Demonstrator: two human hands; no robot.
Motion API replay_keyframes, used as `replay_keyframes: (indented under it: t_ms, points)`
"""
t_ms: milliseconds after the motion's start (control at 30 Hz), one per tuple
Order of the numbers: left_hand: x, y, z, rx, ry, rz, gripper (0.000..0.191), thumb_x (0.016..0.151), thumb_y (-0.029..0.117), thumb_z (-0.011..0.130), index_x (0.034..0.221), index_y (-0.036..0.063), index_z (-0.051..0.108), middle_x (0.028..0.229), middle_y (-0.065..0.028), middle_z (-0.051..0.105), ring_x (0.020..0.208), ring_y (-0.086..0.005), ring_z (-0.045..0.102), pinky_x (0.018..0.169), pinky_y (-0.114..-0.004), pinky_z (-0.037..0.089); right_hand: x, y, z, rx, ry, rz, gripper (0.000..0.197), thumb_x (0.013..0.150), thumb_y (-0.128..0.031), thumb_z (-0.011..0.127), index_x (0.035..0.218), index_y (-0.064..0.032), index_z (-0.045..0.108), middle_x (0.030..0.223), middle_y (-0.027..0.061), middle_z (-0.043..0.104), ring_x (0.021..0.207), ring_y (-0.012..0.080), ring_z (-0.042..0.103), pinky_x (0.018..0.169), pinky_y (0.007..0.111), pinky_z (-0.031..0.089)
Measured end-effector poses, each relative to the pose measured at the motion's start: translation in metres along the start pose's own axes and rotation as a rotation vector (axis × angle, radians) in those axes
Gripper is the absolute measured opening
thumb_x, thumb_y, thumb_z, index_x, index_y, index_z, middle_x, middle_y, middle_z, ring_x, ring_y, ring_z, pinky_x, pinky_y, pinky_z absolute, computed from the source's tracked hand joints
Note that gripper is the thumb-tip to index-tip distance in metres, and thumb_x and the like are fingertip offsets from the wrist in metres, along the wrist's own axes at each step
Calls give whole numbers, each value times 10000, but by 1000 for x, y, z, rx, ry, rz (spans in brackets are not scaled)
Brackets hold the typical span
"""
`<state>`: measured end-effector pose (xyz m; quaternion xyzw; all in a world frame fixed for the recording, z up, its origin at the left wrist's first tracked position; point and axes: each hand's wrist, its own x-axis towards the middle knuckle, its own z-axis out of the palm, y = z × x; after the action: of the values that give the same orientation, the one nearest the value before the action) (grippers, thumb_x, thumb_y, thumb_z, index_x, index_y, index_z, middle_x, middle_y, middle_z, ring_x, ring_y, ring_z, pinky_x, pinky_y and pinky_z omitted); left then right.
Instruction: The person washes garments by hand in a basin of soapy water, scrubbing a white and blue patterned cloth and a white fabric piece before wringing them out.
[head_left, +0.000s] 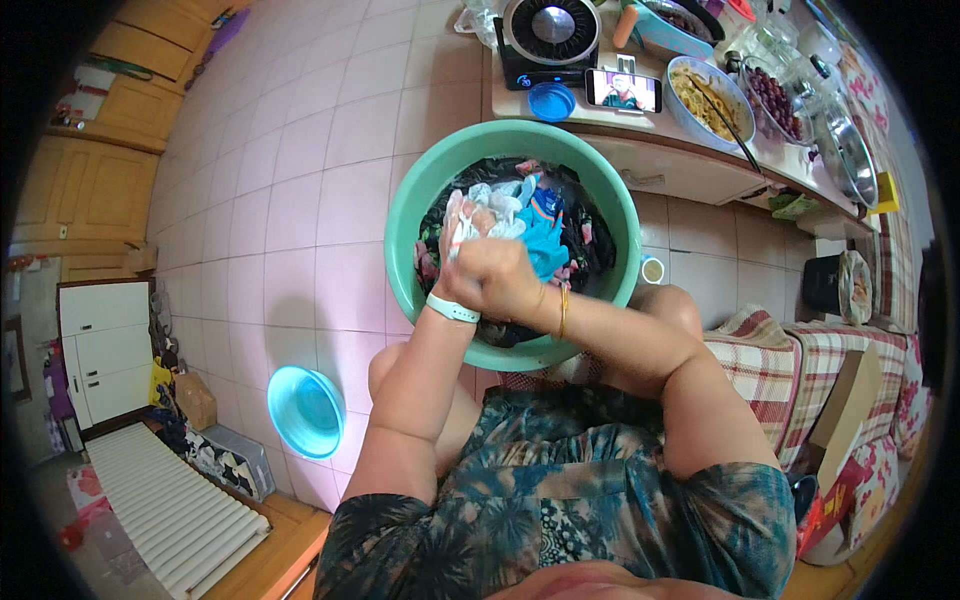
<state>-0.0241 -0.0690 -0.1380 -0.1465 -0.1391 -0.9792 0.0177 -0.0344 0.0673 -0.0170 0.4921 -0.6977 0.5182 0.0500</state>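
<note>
A green plastic basin stands before me between my knees, with wet clothes and dark water in it. My left hand, a pale watch on its wrist, is wet and sudsy and holds a bunched white cloth. Across the left wrist and heel of the hand lies my right hand, closed into a fist; whether cloth is inside it is hidden. A thin gold bangle circles that wrist. To the right of the white cloth is a bright blue garment. Black floral fabric lies around and beneath both.
Beyond the basin, a counter carries an induction cooker, a propped phone, a noodle bowl with chopsticks, and grapes. A blue basin sits on the floor left; a cup stands right. Behind it is a plaid-covered seat.
</note>
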Motion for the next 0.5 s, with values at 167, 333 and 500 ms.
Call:
replay_keyframes:
  t_ms: [167, 333, 500]
  points:
    - [26, -51, 118, 321, 967, -24, 316, 1021, 406, 416, 1074, 131, 561, 1050, -35, 588, 1001, -163, 580, 895, -351, 482, 18, 49, -12, -164, 81, 347, 238, 839, -202, 634, 659, -50, 601, 687, 186, 602, 595, 379, 594, 548, 427, 486]
    - [-7, -40, 66, 176, 465, 124, 308, 1052, 336, 355, 1128, 119, 559, 1123, -67, 606, 1066, -185, 581, 967, -344, 458, 4, 35, 0, -15, 47, 0, 261, 836, -224, 653, 635, -67, 598, 684, 158, 612, 593, 358, 600, 534, 418, 487]
    - [2, -36, 75, 108, 628, -28, 364, 1051, 411, 353, 1019, 133, 584, 1029, -66, 626, 967, -170, 613, 827, -329, 521, 5, 34, 0, -214, 101, 199, 227, 785, -235, 695, 633, -91, 607, 648, 139, 610, 622, 327, 639, 565, 438, 504]
